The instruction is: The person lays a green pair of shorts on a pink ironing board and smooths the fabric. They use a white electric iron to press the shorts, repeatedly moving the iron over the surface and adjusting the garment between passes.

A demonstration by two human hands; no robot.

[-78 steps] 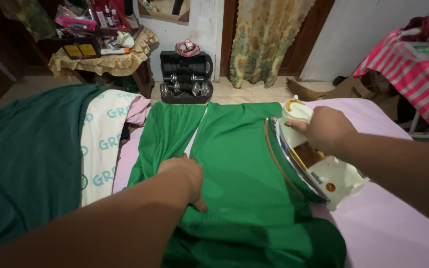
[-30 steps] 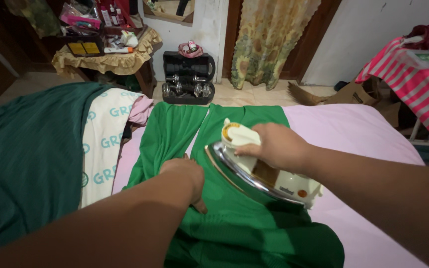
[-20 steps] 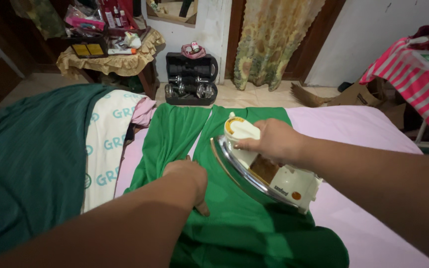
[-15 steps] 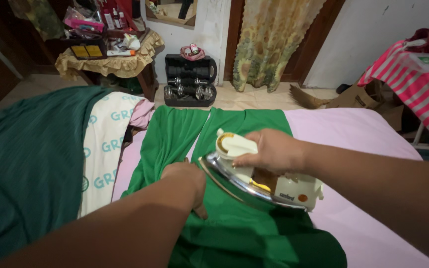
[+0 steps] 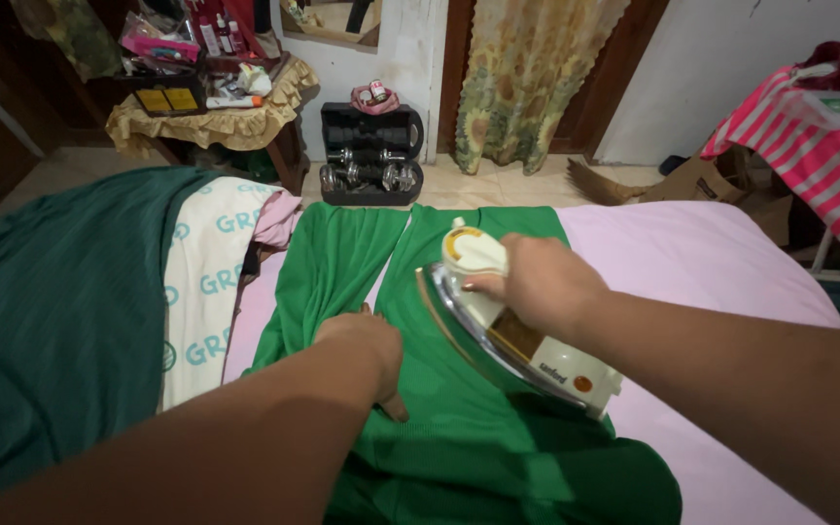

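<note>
One green garment (image 5: 469, 389) lies flat on the pink bed (image 5: 702, 262), with bare pink room to its right. The left hand (image 5: 367, 345) presses it down, fingers spread flat. The right hand (image 5: 537, 282) has its fingers wrapped around one white iron (image 5: 507, 331), tilted on the cloth.

On the far table (image 5: 208, 124) I see a pink packet (image 5: 153, 41) above two flat yellow boxes (image 5: 164, 99). A torn brown cardboard box (image 5: 694, 179) lies on the floor at right.
</note>
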